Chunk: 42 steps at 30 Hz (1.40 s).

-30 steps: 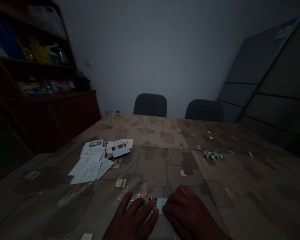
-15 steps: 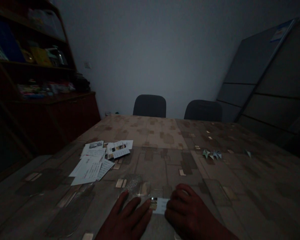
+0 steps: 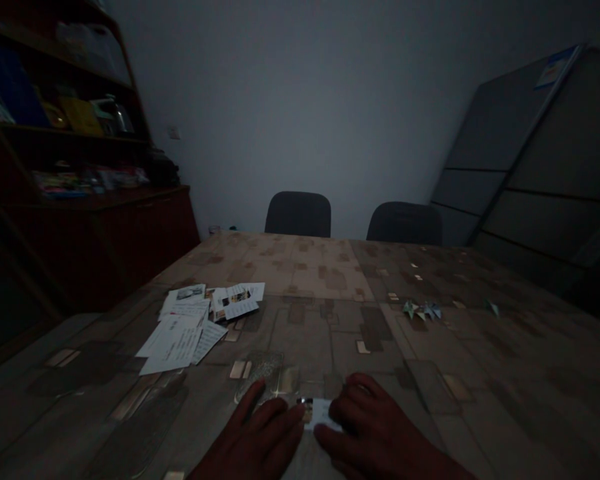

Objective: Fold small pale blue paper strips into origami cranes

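A small printed piece of paper [image 3: 321, 412] lies on the table between my hands, white with a dark-and-gold picture at its left end. My left hand [image 3: 263, 430] rests flat beside it, fingers stretched out, the fingertips touching the paper's left end. Curled over the right end is my right hand [image 3: 363, 423], its thumb and bent fingers closed on the paper. The part under the right fingers is hidden. The room is dim, so fine folds cannot be made out.
A loose pile of printed sheets [image 3: 177, 337] lies to the left. Several small folded paper shapes [image 3: 420, 310] sit at the right, with another folded piece [image 3: 491, 307] farther right. Two dark chairs [image 3: 299, 215] stand behind the patterned table [image 3: 310, 267].
My right thumb and fingers have moved left along the paper, covering more of it. My left hand stays nearly in place. The view has shifted slightly.
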Tool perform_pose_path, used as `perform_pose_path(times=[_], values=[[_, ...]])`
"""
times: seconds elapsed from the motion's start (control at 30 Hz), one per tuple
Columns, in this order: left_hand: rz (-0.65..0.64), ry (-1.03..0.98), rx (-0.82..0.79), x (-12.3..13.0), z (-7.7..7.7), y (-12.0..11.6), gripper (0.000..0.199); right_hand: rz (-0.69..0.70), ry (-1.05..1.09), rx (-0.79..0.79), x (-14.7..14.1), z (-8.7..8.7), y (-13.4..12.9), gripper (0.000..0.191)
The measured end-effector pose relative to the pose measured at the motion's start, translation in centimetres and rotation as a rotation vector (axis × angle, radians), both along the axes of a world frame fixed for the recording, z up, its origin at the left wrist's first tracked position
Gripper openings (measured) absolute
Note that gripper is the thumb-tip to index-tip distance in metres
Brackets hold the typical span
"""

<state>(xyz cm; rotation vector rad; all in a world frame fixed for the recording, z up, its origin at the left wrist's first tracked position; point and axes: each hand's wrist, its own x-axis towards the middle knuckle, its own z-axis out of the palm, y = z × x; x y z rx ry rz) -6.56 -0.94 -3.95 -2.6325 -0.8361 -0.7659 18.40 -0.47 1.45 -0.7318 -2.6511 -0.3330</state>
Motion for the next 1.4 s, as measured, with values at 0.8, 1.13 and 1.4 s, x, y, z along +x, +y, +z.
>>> perform_pose_path(times=[0.8,1.13,1.4], values=[[-0.004,-0.031,0.110,1.4,1.5,0.3,0.025,0.039,0.206,-0.056,2.0,-1.5,-0.4,0.019],[-0.058,0.158,0.112,-1.3,1.8,0.1,0.033,0.029,0.189,-0.074,2.2,-1.6,-0.5,0.020],[-0.078,0.057,0.066,-0.3,1.1,0.3,0.028,0.028,0.041,-0.061,1.5,-1.4,0.1,0.039]])
